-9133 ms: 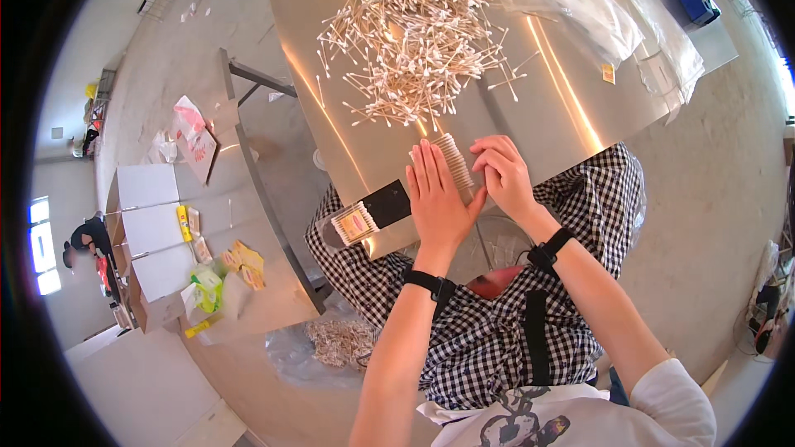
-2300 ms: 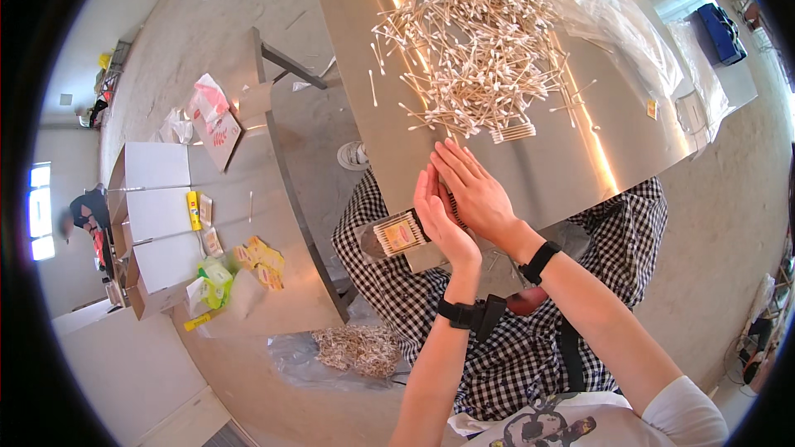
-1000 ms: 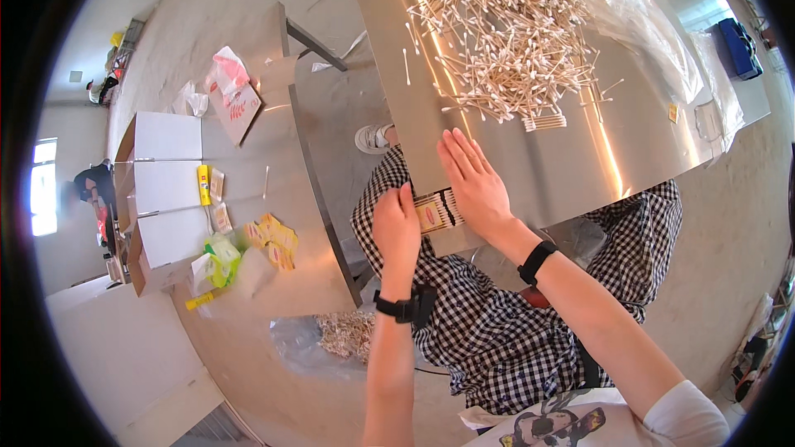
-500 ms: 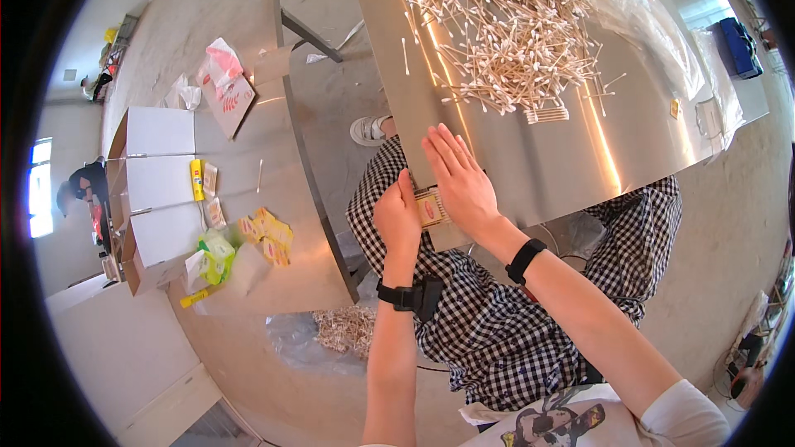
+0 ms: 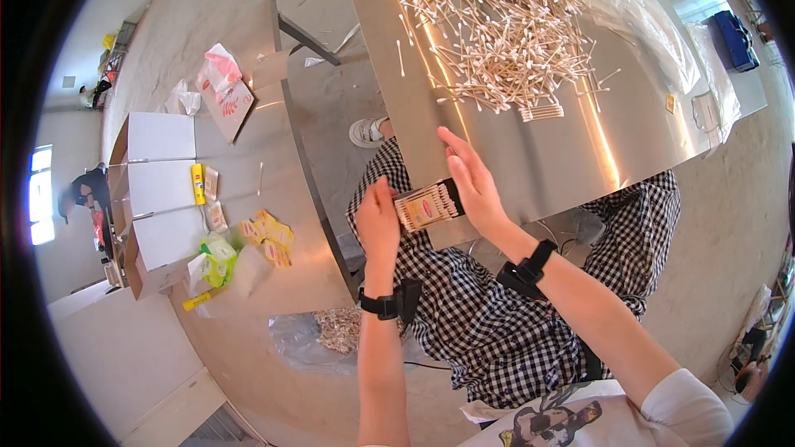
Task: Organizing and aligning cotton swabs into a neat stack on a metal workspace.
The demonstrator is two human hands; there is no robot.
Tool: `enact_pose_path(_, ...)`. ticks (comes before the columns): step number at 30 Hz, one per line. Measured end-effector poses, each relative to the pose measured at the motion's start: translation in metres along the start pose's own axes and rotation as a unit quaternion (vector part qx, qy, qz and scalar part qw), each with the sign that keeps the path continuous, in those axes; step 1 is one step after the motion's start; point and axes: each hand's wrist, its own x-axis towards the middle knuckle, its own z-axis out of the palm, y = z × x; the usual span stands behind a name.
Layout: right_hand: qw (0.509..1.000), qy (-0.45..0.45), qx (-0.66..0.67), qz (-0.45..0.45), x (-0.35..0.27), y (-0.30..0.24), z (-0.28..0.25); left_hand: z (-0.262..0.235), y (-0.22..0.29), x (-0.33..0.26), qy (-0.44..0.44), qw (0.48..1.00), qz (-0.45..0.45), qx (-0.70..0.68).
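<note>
More of the swab pack (image 5: 421,209) shows now, near the frame's centre at the corner of the steel table (image 5: 546,167): the right hand (image 5: 479,186) has just turned edge-on and uncovered its black end (image 5: 455,194), which seems to leave the pack easier to reach. That hand's fingers lie fairly straight and together. The left hand (image 5: 377,223) curls by the pack's left end; whether its fingers clamp it, I cannot tell. A swab pile (image 5: 513,29) fills upper centre, plastic sheeting (image 5: 654,41) beside it. At left, a side table (image 5: 236,161) carries white boxes (image 5: 161,186) above concrete floor (image 5: 704,240).
</note>
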Motion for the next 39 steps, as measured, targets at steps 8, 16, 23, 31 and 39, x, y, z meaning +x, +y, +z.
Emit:
enact_pose_path(8,0.995,0.025,0.092,0.009,-0.02,0.009,0.015,0.016,-0.016,-0.011,0.088,0.994,-0.025,0.06)
enact_pose_path(16,0.988,0.023,0.146,0.036,-0.031,-0.002,0.023,0.02,-0.013,-0.013,0.106,0.994,0.002,0.037)
enact_pose_path(23,0.993,0.073,-0.092,-0.034,-0.025,-0.003,-0.053,-0.009,-0.029,-0.008,-0.064,0.987,-0.034,-0.14)
enact_pose_path(31,0.816,0.064,-0.545,-0.185,0.011,-0.009,-0.166,-0.004,0.042,-0.006,0.046,0.994,0.087,-0.046)
enact_pose_path(39,0.835,0.056,-0.483,-0.256,-0.016,-0.001,-0.177,0.072,0.15,0.011,-0.134,0.953,0.268,0.05)
